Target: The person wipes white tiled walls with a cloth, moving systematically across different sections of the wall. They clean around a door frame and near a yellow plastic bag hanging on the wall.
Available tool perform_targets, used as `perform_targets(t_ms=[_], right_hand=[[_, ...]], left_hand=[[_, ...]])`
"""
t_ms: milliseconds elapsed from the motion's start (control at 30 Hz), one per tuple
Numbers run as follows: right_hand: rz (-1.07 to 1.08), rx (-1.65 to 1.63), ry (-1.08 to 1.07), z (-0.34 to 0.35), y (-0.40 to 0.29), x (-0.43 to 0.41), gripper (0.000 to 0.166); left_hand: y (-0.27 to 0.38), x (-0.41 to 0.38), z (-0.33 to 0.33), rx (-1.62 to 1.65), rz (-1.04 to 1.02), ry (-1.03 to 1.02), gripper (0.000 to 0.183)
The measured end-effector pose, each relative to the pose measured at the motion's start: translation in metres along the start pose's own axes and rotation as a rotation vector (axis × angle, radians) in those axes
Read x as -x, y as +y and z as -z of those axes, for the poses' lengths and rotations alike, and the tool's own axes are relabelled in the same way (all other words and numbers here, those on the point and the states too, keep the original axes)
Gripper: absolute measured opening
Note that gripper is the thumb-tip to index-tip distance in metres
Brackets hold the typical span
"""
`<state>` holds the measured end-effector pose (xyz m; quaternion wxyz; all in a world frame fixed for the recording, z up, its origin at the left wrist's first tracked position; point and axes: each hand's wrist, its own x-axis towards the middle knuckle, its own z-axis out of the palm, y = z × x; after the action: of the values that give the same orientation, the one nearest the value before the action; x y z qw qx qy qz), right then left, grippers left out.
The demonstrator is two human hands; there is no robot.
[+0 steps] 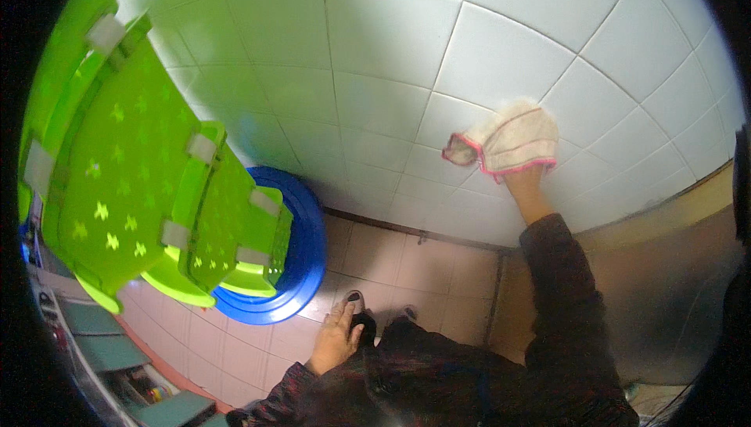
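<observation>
A cream cloth (522, 136) with pink edging and darker stripes lies against the pale tiled wall (381, 22). It covers my right hand (524, 176) almost to the wrist, so the fingers are hidden under it. One corner of the cloth folds out to the left. My left hand (335, 342) is low in front of my body, beside a dark trouser leg. Nothing shows in it; its thumb stands apart from the outstretched fingers.
At left rises a bright green plastic tiered rack (117, 163) with cut-out shelves. A round blue plastic tub (308, 251) sits at its foot on the pink floor tiles (246, 345). Teal drawers (105, 352) stand lower left; a brownish panel (657, 292) borders the right.
</observation>
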<state>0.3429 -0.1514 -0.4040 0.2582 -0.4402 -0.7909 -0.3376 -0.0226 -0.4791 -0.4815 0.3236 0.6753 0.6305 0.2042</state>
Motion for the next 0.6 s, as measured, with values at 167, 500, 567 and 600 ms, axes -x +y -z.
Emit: perform_targets(t_ms=[167, 500, 567, 600], right_hand=[[-0.12, -0.032, 0.193, -0.041, -0.022, -0.021, 0.054], [-0.347, -0.168, 0.105, -0.009, -0.105, -0.091, 0.041], [-0.336, -0.147, 0.081, -0.014, -0.119, -0.096, 0.038], [-0.347, -0.201, 0.053, -0.026, -0.127, -0.091, 0.037]], left_hand=[[-0.03, -0.015, 0.012, -0.058, 0.01, -0.092, 0.051], [-0.049, -0.059, 0.047, -0.05, 0.045, -0.259, 0.05], [-0.057, -0.058, 0.046, -0.038, 0.064, -0.261, 0.049], [-0.066, -0.057, 0.044, -0.067, 0.045, -0.271, 0.048]])
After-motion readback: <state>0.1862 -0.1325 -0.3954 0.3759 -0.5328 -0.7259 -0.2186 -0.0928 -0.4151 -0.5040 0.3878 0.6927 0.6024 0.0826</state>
